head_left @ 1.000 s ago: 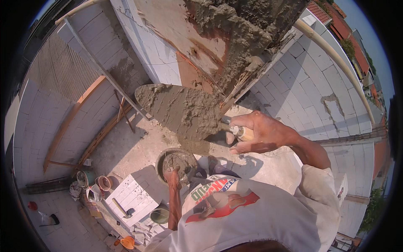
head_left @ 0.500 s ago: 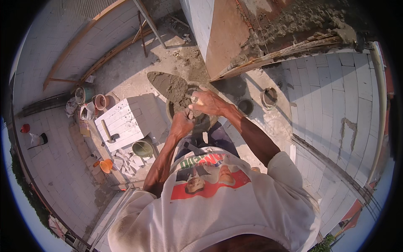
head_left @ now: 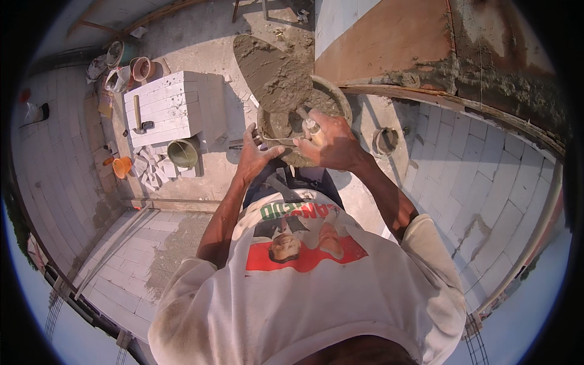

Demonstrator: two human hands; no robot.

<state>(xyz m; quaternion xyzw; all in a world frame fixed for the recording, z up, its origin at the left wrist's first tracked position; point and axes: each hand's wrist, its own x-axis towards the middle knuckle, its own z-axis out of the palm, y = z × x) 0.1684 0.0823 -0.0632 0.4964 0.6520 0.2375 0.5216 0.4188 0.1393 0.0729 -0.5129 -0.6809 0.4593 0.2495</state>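
My right hand point(head_left: 334, 143) is closed around the pale handle of a large trowel point(head_left: 248, 56). Wet grey mortar point(head_left: 292, 85) lies heaped on the trowel's long blade, which points up and to the left. Beneath the trowel is a round bucket point(head_left: 342, 98) with mortar on its inner wall; the blade covers part of its opening. My left hand point(head_left: 254, 157) is at the bucket's near left side, thumb and fingers apart, holding nothing. Whether it touches the bucket rim I cannot tell.
A hammer point(head_left: 138, 115) lies on stacked white blocks point(head_left: 163, 97) at left, beside a green bucket point(head_left: 182, 153) and block scraps point(head_left: 151, 167). An orange container point(head_left: 121, 166) stands farther left. A mortar-stained brown panel point(head_left: 389, 52) juts in at upper right, near another bucket point(head_left: 385, 141).
My left hand has let go near the trowel handle and opened, moving left. The trowel has shifted right and up in the picture, showing more of the bucket. The view has tilted.
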